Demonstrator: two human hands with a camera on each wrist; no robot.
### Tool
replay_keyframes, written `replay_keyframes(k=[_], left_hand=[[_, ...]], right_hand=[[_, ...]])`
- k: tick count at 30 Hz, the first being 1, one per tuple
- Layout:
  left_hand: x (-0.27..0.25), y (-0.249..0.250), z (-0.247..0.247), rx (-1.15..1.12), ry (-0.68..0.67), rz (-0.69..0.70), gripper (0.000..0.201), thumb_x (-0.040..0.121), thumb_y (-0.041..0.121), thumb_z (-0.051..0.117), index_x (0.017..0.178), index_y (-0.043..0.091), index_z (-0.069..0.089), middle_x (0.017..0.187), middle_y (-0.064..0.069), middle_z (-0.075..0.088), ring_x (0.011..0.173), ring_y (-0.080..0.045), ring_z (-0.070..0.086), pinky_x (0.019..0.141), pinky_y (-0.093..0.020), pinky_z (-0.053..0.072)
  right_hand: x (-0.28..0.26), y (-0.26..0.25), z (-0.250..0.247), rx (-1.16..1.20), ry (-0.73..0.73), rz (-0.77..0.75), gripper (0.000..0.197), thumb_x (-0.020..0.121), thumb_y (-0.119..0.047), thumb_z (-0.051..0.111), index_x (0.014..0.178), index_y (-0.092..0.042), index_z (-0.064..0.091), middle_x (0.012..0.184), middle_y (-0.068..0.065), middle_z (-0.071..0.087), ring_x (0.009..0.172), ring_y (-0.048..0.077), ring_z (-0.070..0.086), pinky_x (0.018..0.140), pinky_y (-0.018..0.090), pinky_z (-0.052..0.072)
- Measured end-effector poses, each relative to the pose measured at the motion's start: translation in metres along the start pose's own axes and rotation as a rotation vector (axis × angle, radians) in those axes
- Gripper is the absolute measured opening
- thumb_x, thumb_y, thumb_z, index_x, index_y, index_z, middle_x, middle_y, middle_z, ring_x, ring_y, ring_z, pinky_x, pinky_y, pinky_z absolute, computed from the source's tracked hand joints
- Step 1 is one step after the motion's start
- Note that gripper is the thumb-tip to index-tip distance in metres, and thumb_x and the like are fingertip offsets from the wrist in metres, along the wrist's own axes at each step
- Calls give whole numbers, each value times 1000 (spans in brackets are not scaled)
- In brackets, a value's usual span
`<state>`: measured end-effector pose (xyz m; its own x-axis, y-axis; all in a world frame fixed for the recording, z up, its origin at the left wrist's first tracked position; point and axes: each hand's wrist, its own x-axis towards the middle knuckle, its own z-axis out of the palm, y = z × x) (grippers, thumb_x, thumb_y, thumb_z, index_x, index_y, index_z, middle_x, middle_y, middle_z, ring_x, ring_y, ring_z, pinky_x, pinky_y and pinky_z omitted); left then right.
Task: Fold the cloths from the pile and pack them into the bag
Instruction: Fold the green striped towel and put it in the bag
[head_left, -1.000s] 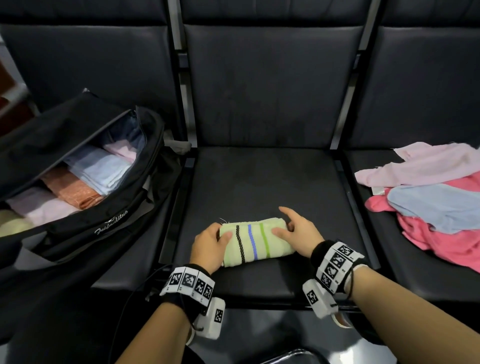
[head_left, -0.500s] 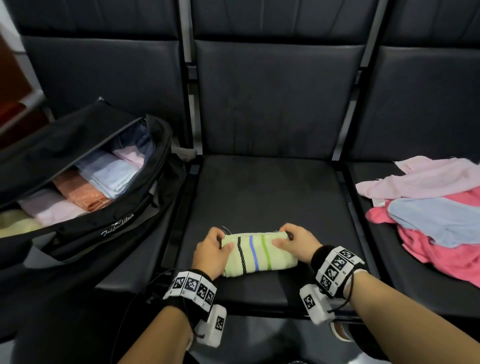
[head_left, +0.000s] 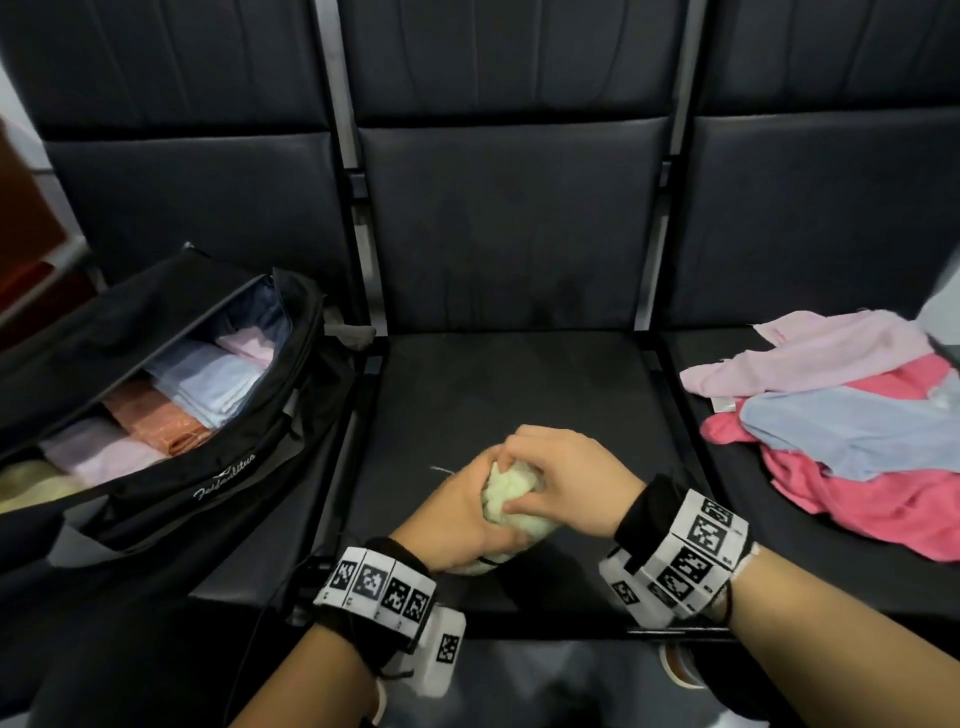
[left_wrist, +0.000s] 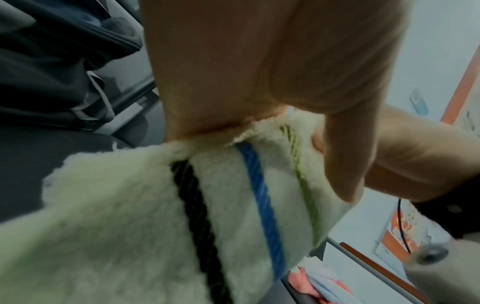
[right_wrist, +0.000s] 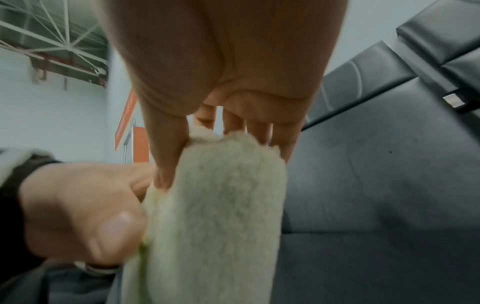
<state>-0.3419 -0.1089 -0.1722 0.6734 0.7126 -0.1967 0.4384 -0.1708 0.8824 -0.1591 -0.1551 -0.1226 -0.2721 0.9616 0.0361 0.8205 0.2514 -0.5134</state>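
Observation:
Both hands hold one folded pale green cloth (head_left: 511, 506) just above the middle seat (head_left: 519, 395). Black, blue and green stripes cross the green cloth (left_wrist: 233, 205) in the left wrist view. My left hand (head_left: 462, 512) grips its left side with curled fingers. My right hand (head_left: 561, 478) pinches its right end, thumb in front and fingers behind the green cloth (right_wrist: 215, 216). The black bag (head_left: 171, 467) lies open on the left seat with several folded cloths (head_left: 202, 384) inside. A loose pile of pink and light blue cloths (head_left: 857, 431) lies on the right seat.
Three dark padded seats stand in a row with metal bars (head_left: 670, 358) between them. The backrests (head_left: 509, 218) rise behind. The bag's lid (head_left: 119, 322) is flipped back to the left. Dark floor lies below the seats' front edge.
The green cloth lay flat on the seat with a hand at each end. Now both hands have closed round it, squeezed it together and lifted it a little.

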Motion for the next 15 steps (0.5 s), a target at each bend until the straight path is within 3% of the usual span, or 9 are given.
replay_keyframes(k=[2,5,10,12,15], left_hand=[[0,9,4,5,37,26,62,62,33,85,114,48,55,107,20,68,100,1,65,83,-23,54],[-3,20,4,-42,107,80,42,69,31,82,103,44,63,99,17,71,92,-2,68,78,-25,54],[-14,28,-18,-391,244,96,43,78,15,78,120,22,67,112,-3,75,105,-22,71,86,-33,58],[-18,27,-35,-514,323,92,45,79,15,77,123,19,66,115,-6,74,107,-24,71,85,-34,59],[-23,20,-57,-672,396,70,49,82,20,77,129,15,61,120,-10,72,111,-29,69,87,-40,58]], right_hand=[[-2,-9,-12,-34,-17,-28,30,77,-48,72,100,-36,56,97,-15,53,90,8,54,78,37,49],[-4,-16,-25,-5,11,-39,32,77,-46,73,105,-38,59,101,-14,57,94,6,56,82,39,49],[0,-10,-21,421,292,17,66,76,-37,79,135,-37,49,113,-14,59,110,5,57,96,26,47],[3,-8,-13,611,213,82,73,76,-41,78,140,-38,43,120,-16,62,116,4,59,100,25,47],[13,-10,12,769,-20,119,68,77,-30,82,136,-32,48,122,-8,68,114,10,64,100,40,52]])
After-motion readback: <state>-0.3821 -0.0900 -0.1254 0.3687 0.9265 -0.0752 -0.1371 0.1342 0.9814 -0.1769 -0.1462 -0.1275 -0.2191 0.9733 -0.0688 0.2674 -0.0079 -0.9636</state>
